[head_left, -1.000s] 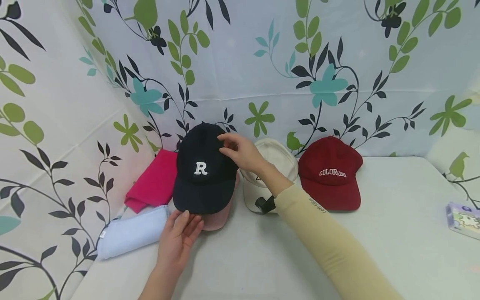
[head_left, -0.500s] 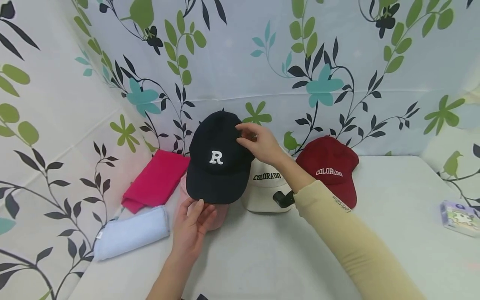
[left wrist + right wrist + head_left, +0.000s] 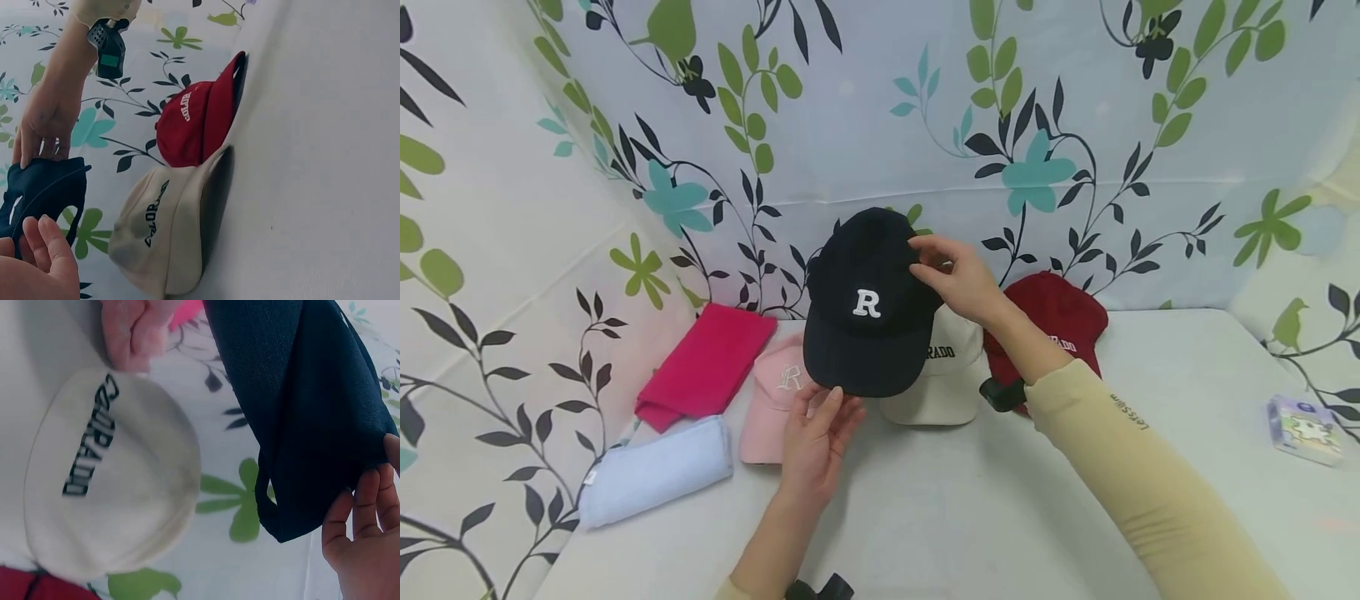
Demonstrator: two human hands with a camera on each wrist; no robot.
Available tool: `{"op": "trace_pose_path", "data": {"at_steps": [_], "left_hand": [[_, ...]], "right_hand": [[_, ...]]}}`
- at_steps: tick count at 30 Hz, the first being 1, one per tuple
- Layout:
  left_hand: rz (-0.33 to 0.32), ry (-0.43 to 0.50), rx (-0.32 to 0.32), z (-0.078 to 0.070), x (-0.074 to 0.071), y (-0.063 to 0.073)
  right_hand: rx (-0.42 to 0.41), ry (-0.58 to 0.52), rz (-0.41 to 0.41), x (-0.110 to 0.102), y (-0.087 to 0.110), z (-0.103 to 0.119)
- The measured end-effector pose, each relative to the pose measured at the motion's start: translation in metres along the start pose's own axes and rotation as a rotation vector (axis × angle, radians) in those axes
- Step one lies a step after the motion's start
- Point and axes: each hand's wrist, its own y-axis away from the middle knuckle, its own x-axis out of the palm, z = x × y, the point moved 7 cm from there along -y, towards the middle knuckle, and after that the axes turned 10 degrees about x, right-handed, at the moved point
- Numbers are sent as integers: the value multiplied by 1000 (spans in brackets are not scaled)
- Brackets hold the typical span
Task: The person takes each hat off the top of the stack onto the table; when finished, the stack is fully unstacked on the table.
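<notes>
A navy baseball cap with a white R is held up in front of the other caps. My right hand pinches the right side of its crown; the right wrist view shows thumb and fingers on the dark cloth. At the brim's lower edge, my left hand pinches it with the thumb in front. Partly behind the navy cap, a cream COLORADO cap stands on the table. A pink cap with an R outline sits to the left, partly hidden by the left hand.
Behind my right arm is a red COLORADO cap. A folded magenta cloth and a rolled light blue cloth lie at the left. A small purple box is on the white table at right; patterned fabric hangs behind.
Both hands have carried the navy cap to the right and upward, away from the pink cap, which now shows its letter. The cap now overlaps the cream cap.
</notes>
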Motion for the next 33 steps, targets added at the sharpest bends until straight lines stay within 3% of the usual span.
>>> {"op": "trace_pose_path", "data": {"at_steps": [11,26,33], "left_hand": [[87,-25,-29,25,31,4],[173,-12,-103,69,92,9],[174,6,-128,89,114,17]], "right_hand": [[13,48,-56,-43,18,-15],[82,156,-178,-111,41,-35],[130,195,-194,-133,50,-44]]}}
